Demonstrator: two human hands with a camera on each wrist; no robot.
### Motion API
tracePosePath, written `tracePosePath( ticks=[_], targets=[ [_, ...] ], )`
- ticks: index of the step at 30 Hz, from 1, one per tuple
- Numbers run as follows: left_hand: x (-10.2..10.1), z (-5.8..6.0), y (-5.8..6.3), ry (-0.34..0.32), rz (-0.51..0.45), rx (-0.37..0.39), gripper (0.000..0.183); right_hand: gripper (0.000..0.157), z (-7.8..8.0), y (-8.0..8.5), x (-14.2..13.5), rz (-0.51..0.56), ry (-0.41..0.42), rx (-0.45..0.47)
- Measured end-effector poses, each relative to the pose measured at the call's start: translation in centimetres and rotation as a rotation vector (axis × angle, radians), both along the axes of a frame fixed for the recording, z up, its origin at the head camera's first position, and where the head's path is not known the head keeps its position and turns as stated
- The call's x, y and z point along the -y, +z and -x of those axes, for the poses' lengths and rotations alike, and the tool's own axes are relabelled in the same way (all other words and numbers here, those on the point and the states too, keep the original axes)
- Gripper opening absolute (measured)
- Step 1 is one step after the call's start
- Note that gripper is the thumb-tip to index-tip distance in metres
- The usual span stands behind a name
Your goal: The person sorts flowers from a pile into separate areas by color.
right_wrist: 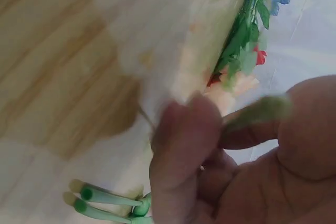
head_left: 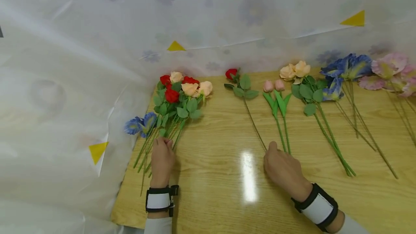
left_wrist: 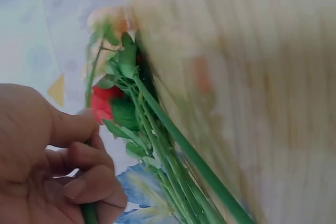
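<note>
On the left of the table lies a bunch of red and peach artificial roses (head_left: pixel 172 95) with leafy green stems. My left hand (head_left: pixel 162 160) is over these stems and, in the left wrist view, its curled fingers (left_wrist: pixel 92 177) grip one green rose stem (left_wrist: pixel 93 69); which bloom it bears I cannot tell. A single red rose (head_left: pixel 231 74) lies apart, nearer the middle. My right hand (head_left: pixel 284 170) pinches the lower end of its thin stem (head_left: pixel 255 125); the cut end (right_wrist: pixel 260 114) pokes out past the fingers in the right wrist view.
Blue irises (head_left: pixel 141 124) lie left of the bunch. Two pink tulips (head_left: pixel 274 86) lie just right of the single rose, close to my right hand. Farther right are peach roses (head_left: pixel 295 70), more blue irises (head_left: pixel 349 68) and pink flowers (head_left: pixel 391 68). A white patterned sheet (head_left: pixel 208 17) borders the wooden table (head_left: pixel 214 190).
</note>
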State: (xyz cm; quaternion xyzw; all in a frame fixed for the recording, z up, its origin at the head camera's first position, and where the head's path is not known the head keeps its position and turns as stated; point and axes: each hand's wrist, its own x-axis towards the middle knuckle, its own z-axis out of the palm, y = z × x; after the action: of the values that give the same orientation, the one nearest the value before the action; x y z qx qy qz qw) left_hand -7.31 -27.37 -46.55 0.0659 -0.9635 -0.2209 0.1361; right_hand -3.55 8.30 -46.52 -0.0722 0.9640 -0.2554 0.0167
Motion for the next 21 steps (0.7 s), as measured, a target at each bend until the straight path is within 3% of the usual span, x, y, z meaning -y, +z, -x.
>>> tracePosePath(
  ticks=[6,11,14,17,21],
  targets=[
    [-1.0,-0.6,1.1,0.023,-0.172,-0.089,0.029,0.026,0.3,-0.7,-0.1,0.004,0.005,-0.016],
    [-2.4,-0.5,2.0,0.011,-0.357,-0.241,0.03,0.016,0.6,-0.4,-0.3,0.05,-0.004,-0.023],
    [-3.6,-0.2,2.5,-0.046,-0.486,-0.314,0.028,0.033,0.8,0.1,-0.1,0.132,0.02,0.009],
    [-5.5,-0.1,3.0,-0.128,-0.663,-0.34,0.03,0.037,0.8,0.7,0.3,0.269,0.093,0.061],
    [-8.9,-0.2,3.8,-0.335,-0.939,-0.285,0.035,0.035,0.6,1.5,1.1,0.483,0.219,0.106]
  ],
)
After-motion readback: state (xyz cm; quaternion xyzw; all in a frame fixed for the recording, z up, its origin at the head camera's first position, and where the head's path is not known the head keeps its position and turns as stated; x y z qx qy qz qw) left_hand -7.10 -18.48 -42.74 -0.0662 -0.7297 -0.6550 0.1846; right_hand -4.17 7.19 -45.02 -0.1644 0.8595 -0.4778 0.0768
